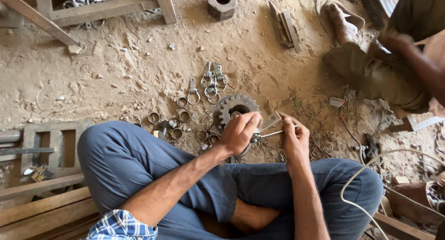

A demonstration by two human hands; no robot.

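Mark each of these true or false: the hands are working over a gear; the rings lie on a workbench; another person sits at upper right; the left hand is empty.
1. Both hands, left hand and right hand, work over a gear: true.
2. The rings lie on a workbench: false, on the sandy ground.
3. Another person sits at upper right: true.
4. The left hand is empty: false, its grip pinches a small metal part.

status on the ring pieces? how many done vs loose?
Done: a few rings with flat tabs lie grouped on the sand. In hand: left hand and right hand hold a flat metal strip and thin rod over the gear. Left: several plain rings nearby.
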